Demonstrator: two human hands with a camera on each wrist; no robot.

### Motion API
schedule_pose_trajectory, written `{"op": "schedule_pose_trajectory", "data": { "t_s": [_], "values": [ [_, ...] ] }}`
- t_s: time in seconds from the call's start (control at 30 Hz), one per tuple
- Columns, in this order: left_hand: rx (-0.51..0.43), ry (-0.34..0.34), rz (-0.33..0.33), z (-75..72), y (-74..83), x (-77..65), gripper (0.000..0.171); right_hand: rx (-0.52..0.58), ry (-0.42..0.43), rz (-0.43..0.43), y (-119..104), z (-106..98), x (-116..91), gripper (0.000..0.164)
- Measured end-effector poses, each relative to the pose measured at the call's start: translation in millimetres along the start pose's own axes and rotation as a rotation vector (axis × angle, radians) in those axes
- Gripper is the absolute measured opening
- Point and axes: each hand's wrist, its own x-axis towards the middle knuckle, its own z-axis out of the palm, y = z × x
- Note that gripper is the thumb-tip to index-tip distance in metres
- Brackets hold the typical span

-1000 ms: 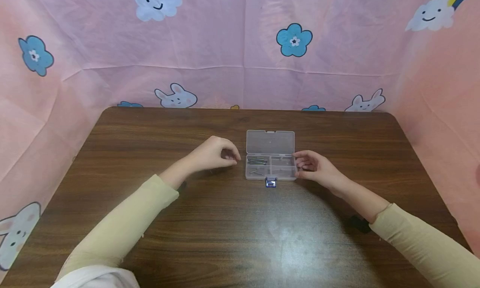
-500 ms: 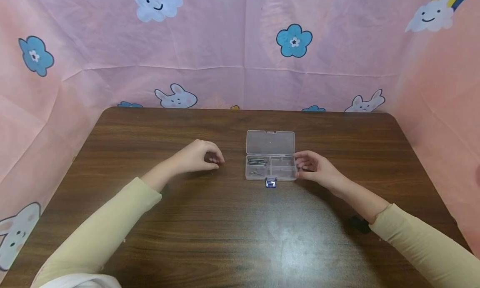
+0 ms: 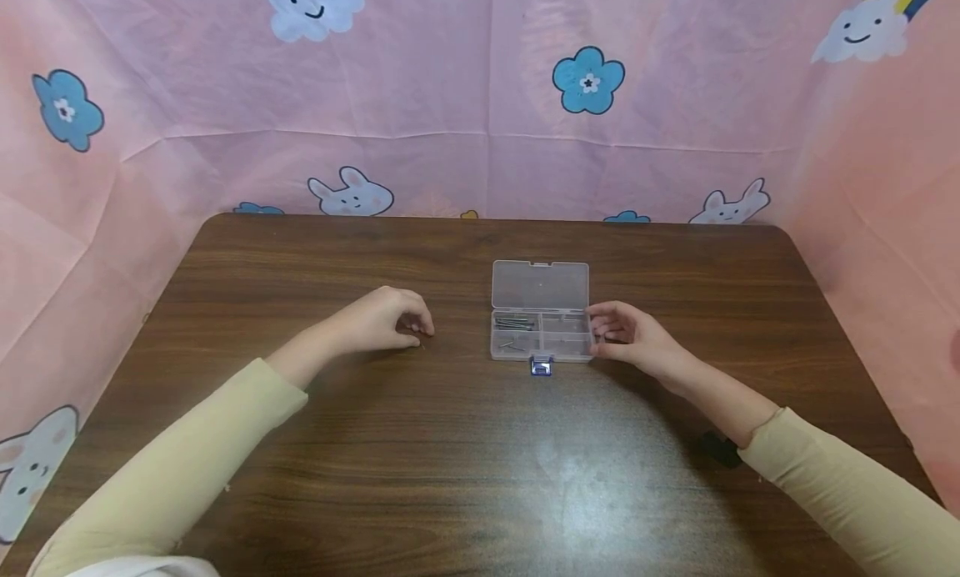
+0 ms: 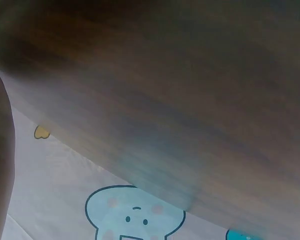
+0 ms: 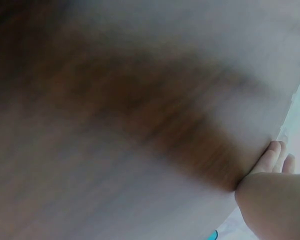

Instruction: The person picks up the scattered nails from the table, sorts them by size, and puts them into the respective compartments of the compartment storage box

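Observation:
A clear plastic compartment box [image 3: 542, 352] lies on the table with its lid [image 3: 541, 285] raised back and its blue latch [image 3: 541, 367] at the front. Several thin metal pieces, like nails or screws [image 3: 514, 324], fill its back left compartment. A few small metal pieces [image 3: 512, 345] are in the front left one. My right hand [image 3: 630, 335] holds the box's right end between thumb and fingers. Left of the box, my left hand [image 3: 378, 320] hovers low with fingers loosely bent and thumb apart. A tiny thin item [image 3: 422, 346], too small to identify, shows by its thumb.
The brown wooden table [image 3: 450, 460] carries a bright glare in front of the box. A pink patterned cloth [image 3: 420, 102] encloses the back and both sides. Under my right forearm is a dark object [image 3: 720, 449], mostly hidden.
My left hand has moved left, away from the box and slightly toward me, slowing lately. The right hand and the box have stayed in place.

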Motion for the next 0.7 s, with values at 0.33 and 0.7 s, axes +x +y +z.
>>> {"op": "schedule_pose_trajectory", "data": {
  "t_s": [0.33, 0.7],
  "values": [
    [0.029, -0.007, -0.007, -0.2, 4.4, -1.5, 0.015, -0.006, 0.002, -0.001, 1.5, 0.1, -0.1, 0.057],
    [0.045, 0.005, 0.011, 1.4, 2.3, 0.7, 0.017, 0.002, -0.001, 0.004, 2.5, -0.4, 0.6, 0.058]
  ]
}}
